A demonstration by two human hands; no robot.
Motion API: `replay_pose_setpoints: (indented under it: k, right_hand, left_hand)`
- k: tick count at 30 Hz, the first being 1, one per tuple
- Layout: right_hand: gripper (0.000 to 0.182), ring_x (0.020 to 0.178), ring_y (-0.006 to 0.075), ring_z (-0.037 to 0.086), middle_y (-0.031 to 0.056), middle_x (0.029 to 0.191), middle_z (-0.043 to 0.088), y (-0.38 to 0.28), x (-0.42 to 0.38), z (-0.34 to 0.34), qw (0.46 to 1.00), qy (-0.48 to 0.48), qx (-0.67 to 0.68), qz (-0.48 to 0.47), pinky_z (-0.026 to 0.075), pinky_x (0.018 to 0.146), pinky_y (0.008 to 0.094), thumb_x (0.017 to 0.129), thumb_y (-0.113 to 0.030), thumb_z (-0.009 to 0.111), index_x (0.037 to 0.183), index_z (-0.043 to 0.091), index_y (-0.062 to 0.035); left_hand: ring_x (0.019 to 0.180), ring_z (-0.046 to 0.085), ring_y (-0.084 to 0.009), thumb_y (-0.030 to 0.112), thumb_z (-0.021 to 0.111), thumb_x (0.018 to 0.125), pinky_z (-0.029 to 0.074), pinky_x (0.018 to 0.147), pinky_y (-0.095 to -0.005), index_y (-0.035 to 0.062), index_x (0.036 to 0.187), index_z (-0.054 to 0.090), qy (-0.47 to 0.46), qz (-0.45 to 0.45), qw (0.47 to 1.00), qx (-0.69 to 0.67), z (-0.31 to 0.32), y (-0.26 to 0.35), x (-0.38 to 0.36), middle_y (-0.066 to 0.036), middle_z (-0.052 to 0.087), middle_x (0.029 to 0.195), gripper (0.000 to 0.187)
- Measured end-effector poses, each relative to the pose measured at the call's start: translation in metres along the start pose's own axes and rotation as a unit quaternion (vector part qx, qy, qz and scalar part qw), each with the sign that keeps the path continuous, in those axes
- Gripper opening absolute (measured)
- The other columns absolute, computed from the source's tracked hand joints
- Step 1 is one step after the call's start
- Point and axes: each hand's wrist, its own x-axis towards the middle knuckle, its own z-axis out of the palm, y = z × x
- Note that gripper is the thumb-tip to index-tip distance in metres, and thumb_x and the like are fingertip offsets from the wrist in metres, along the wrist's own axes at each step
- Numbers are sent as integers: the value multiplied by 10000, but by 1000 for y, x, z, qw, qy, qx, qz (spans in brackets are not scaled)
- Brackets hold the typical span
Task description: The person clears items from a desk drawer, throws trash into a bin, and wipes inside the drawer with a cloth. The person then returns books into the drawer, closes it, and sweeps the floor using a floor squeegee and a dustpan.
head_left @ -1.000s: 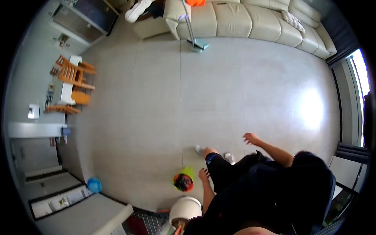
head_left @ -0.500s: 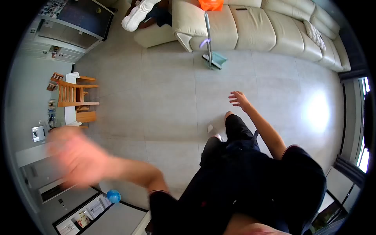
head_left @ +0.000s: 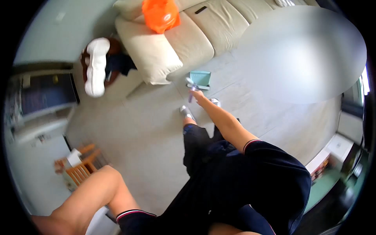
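My right hand is closed round the purple and grey handle, seen almost end-on. Just beyond it on the floor, the teal dustpan faces up with its open side, and a dark broom edge lies along its near rim. My left arm bends outward at the lower left; only part of my left hand shows at the dark image edge, blurred, its fingers hidden.
A cream sofa bears an orange bag and a dark remote. A white cushion-like item is left of it. Wooden chairs stand lower left. A large blurred pale oval covers the upper right.
The view has turned and come nearer the sofa and dustpan. My right hand, open before, has taken hold of the handle. My left hand has moved down to the lower left edge.
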Motion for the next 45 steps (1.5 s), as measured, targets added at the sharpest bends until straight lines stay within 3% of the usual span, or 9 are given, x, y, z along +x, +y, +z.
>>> replay_pose_setpoints:
  k: [6,9,10,12,20,28,35,40,45]
  right_hand:
    - [185,621,214,653,117,685,668,-51,5,-26,958,172,212,-90,530,566,355,828,-200,640,853,703,-28]
    - [519,1060,348,650,205,1129,672,-31,-50,30,944,314,96,38,534,862,449,837,-501,614,1059,707,-41]
    - [558,1083,367,640,185,1169,664,-7,-91,36,951,297,86,15,532,879,457,811,-530,615,1105,701,-64]
    - [376,997,323,686,172,1064,702,17,-123,65,922,365,119,62,561,796,469,785,-302,637,1051,707,-46]
    - [208,755,391,699,207,794,700,125,-256,179,850,525,25,-25,551,650,504,748,-230,629,786,715,-45]
    - [212,684,330,709,187,754,691,336,-364,317,797,601,3,54,556,580,455,814,-197,580,861,637,2]
    - [225,725,380,694,204,770,682,348,-370,333,775,625,19,95,540,618,512,861,-258,568,892,607,-38]
    - [281,765,404,681,207,789,690,419,-381,319,737,648,140,130,536,684,513,858,-292,610,987,667,-49]
    - [301,790,415,654,205,781,669,445,-420,293,748,628,171,126,502,663,503,853,-331,641,947,689,-48]
  left_hand:
    - [941,505,-179,343,552,903,405,876,-329,88,1223,554,3,-126,971,-204,-58,-235,30,-76,550,1047,409]
    - [857,533,-200,254,478,982,444,787,-328,23,1159,575,-193,-299,930,92,5,-400,-64,-91,596,991,308]
    - [1246,477,-362,395,450,1008,338,1076,-401,-42,1325,490,-459,-301,809,211,36,-442,-105,-239,510,1342,541]
    - [961,628,-393,507,467,975,498,879,-443,-36,1173,549,-612,-380,671,176,78,-492,-204,-272,600,1171,583]
    - [1121,615,-297,311,489,878,463,988,-484,-33,1248,527,-244,-878,142,-386,92,-432,-386,-193,626,1227,506]
    - [678,567,-160,324,634,878,517,545,-368,51,1001,583,-709,-587,388,44,200,-163,-553,-26,528,716,303]
    - [382,457,-179,213,556,945,385,378,-328,56,735,491,-630,-627,453,-73,173,-140,-577,-44,466,544,271]
    - [399,311,-69,219,555,974,290,346,-270,85,889,466,-504,-794,316,-126,171,-157,-517,49,317,573,181]
    - [428,408,-119,198,546,955,347,364,-308,55,952,485,-512,-683,521,8,134,-268,-463,5,398,574,156]
